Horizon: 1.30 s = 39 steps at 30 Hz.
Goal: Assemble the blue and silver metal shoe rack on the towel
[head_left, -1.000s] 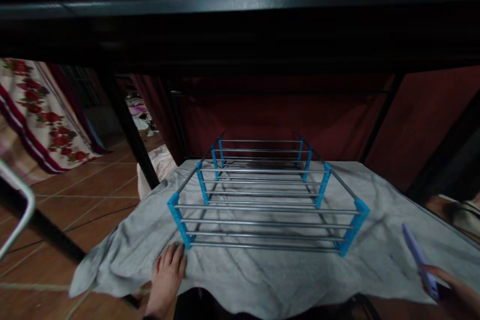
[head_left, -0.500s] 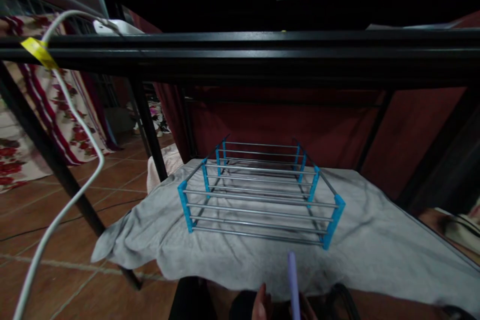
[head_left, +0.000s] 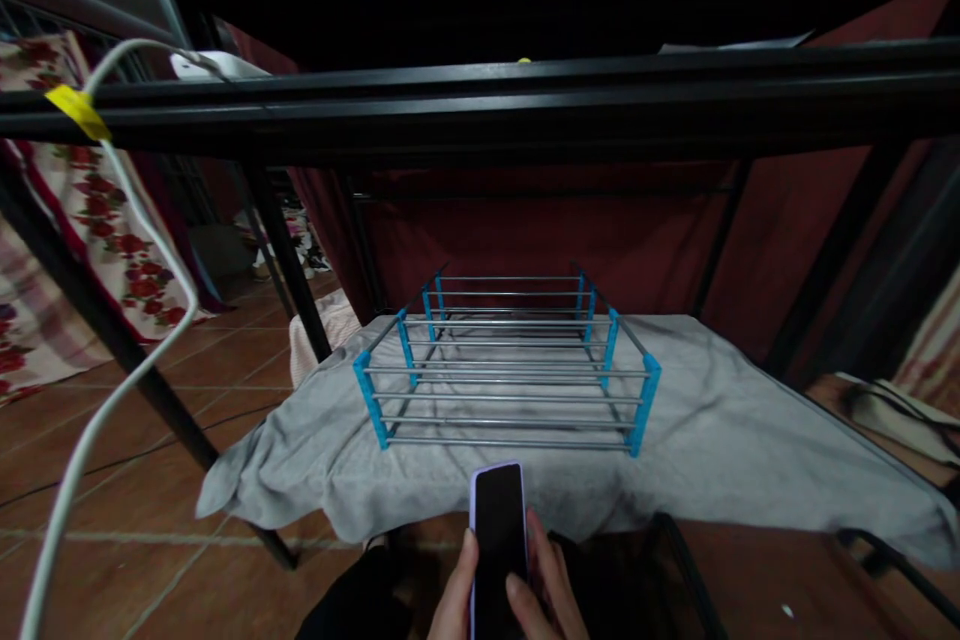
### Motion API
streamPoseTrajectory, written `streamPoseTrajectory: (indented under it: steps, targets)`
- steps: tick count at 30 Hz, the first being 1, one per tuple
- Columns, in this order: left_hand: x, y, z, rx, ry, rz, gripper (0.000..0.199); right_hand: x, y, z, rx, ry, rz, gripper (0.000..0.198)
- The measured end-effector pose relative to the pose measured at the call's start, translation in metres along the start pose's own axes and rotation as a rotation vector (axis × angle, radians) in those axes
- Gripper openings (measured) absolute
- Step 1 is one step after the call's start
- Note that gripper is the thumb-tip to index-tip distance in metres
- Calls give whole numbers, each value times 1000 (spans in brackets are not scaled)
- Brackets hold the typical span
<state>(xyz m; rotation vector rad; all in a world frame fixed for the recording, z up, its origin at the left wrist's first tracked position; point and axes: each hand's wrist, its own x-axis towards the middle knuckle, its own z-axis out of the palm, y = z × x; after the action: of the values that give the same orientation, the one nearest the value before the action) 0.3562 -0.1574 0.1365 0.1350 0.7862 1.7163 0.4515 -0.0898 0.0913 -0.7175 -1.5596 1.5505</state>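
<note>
Low in the middle of the head view, a smartphone in a light purple case is held upright between both hands, its dark screen facing me. My left hand grips its left edge, the thumb along the side. At the right edge, my right hand holds it with the fingers behind, and the thumb lies over the lower screen. Beyond the phone stands a metal rack of grey rods with bright blue corner pieces. It rests on a grey cloth, apart from both hands.
A black metal frame bar crosses above the rack. A white cable with yellow tape hangs at the left. Dark red fabric covers the back. Black curved tubing stands at the lower right, and a pale bag lies right.
The phone has turned from edge-on to screen-facing and moved left and up. Both hands now show around it. The view has shifted slightly, so the rack appears a little higher.
</note>
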Motion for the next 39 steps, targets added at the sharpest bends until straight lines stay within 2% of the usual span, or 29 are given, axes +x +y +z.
streamPoseTrajectory:
  steps: [5,11,18,26,32,36,39]
  targets:
    - [25,27,-19,11,-71,-113,68,27,20,22,61,42,-2,58]
    - [63,48,-50,2,-160,-263,70,51,35,35,-38,98,23,53]
    - [87,46,-60,47,-193,-183,61,60,36,30,-146,166,39,52]
    - [91,41,-68,71,-173,-157,61,64,49,23,-174,24,36,51]
    - [101,30,-74,53,-185,-77,59,75,54,14,-180,36,7,46]
    - [105,27,-75,-39,-168,-79,63,85,56,7,-195,88,79,44]
    - [106,25,-79,-102,-143,-89,70,85,55,7,-51,94,226,46]
